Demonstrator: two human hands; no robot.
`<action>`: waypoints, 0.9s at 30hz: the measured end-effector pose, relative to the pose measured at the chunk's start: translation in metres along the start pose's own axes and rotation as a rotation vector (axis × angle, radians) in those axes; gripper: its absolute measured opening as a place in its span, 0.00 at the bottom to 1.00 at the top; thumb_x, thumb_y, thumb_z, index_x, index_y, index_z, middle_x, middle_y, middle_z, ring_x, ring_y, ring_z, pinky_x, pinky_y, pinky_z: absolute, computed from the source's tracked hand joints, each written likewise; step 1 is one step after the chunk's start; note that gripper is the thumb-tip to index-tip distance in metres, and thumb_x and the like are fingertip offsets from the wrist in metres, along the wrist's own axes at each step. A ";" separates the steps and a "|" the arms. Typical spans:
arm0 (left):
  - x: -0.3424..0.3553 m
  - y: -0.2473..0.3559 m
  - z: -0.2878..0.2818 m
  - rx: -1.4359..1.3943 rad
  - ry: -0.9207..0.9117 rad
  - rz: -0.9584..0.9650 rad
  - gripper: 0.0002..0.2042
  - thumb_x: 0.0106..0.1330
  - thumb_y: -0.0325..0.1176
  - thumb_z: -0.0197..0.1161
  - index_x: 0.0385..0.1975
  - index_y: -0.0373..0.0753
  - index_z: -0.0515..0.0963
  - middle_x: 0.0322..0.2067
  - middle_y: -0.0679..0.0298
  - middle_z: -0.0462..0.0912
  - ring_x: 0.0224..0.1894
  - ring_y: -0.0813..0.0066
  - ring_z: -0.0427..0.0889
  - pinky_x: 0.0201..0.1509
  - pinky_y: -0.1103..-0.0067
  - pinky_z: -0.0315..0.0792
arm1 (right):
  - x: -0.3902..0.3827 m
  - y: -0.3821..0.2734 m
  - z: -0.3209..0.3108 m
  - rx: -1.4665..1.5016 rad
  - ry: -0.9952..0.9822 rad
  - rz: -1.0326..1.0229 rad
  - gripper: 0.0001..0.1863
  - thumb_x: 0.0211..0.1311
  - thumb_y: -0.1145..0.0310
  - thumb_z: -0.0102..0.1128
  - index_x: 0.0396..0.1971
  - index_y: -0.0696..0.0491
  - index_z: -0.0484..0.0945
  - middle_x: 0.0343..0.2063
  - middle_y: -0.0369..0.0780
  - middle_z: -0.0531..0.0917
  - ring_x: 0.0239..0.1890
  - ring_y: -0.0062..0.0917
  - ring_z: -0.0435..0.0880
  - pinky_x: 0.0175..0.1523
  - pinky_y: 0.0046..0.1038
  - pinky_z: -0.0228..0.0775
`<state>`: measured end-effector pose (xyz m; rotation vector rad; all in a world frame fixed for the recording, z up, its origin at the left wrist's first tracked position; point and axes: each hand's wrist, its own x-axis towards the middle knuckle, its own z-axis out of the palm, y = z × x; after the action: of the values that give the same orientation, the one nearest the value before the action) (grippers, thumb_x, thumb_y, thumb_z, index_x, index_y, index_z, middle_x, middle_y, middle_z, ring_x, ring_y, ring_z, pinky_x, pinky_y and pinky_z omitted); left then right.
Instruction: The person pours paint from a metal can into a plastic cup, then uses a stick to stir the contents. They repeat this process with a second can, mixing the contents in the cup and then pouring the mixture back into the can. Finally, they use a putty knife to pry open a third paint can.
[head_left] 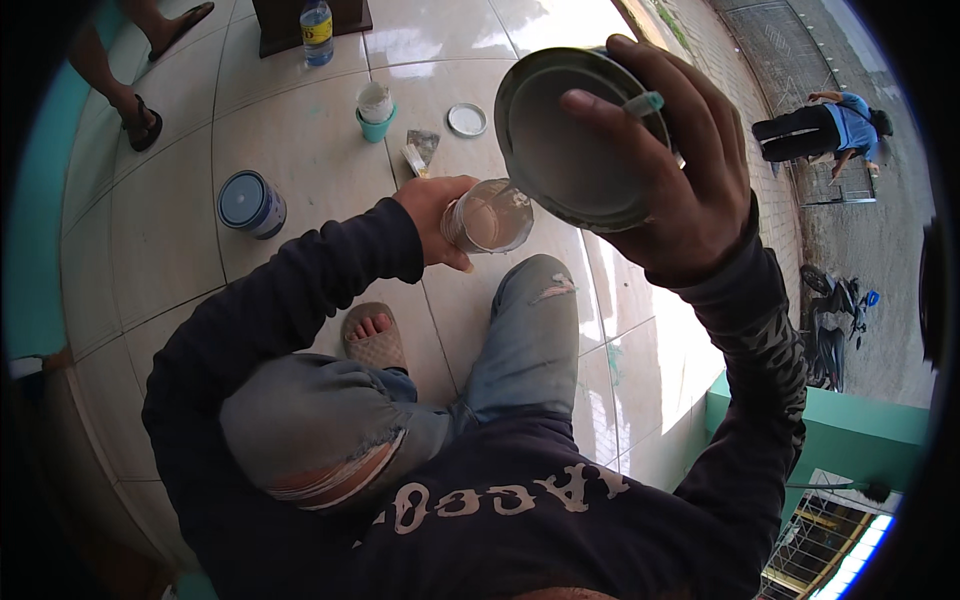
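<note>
My right hand grips a metal can, raised and tipped beside a clear cup. The can's round greyish end faces me; a small teal piece shows against it near my fingers. My left hand is wrapped round the clear cup, which has pinkish-beige liquid inside and smears on its wall. The cup sits just left of and below the can's edge. Whether liquid is running between them I cannot tell. Just beyond my left hand lie a brush and a flat scraper.
A closed blue can stands at left. Farther off are a teal cup holding a whitish cup, a round lid and a bottle. Sandalled feet show upper left; a blue-shirted person and motorcycle are outside.
</note>
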<state>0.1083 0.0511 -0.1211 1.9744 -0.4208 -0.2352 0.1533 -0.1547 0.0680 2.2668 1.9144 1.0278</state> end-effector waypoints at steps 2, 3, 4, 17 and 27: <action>0.001 -0.002 0.004 -0.028 0.005 0.020 0.38 0.36 0.31 0.82 0.54 0.40 0.73 0.43 0.58 0.83 0.48 0.60 0.82 0.55 0.72 0.75 | -0.004 0.006 0.004 0.017 0.038 -0.033 0.39 0.35 0.58 0.80 0.54 0.46 0.77 0.54 0.50 0.76 0.55 0.43 0.77 0.57 0.38 0.73; 0.001 -0.003 0.003 -0.039 -0.007 0.020 0.39 0.36 0.31 0.82 0.54 0.40 0.73 0.44 0.58 0.83 0.48 0.61 0.82 0.55 0.72 0.75 | -0.005 0.007 0.006 0.027 0.054 -0.041 0.39 0.35 0.58 0.80 0.54 0.46 0.77 0.54 0.49 0.76 0.55 0.43 0.77 0.57 0.38 0.73; 0.000 -0.003 0.002 -0.029 -0.010 0.029 0.38 0.36 0.31 0.82 0.54 0.40 0.73 0.44 0.58 0.83 0.48 0.61 0.82 0.55 0.72 0.75 | -0.006 0.008 0.008 0.037 0.069 -0.050 0.39 0.34 0.57 0.80 0.55 0.45 0.77 0.54 0.49 0.77 0.55 0.43 0.77 0.57 0.38 0.73; -0.003 -0.001 -0.001 -0.020 -0.034 -0.045 0.35 0.40 0.29 0.81 0.53 0.37 0.73 0.46 0.59 0.82 0.49 0.68 0.82 0.53 0.71 0.75 | -0.011 0.010 0.008 0.023 0.050 -0.047 0.42 0.31 0.57 0.80 0.56 0.44 0.77 0.54 0.49 0.77 0.54 0.43 0.78 0.55 0.38 0.74; -0.002 -0.009 0.000 -0.023 0.005 -0.004 0.38 0.36 0.34 0.82 0.53 0.41 0.73 0.42 0.58 0.83 0.44 0.63 0.83 0.52 0.72 0.76 | -0.008 0.009 0.014 0.034 0.063 -0.050 0.41 0.31 0.58 0.80 0.55 0.44 0.77 0.53 0.49 0.77 0.53 0.43 0.78 0.54 0.38 0.74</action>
<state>0.1079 0.0558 -0.1288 1.9531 -0.4101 -0.2368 0.1673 -0.1586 0.0564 2.2180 2.0163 1.0817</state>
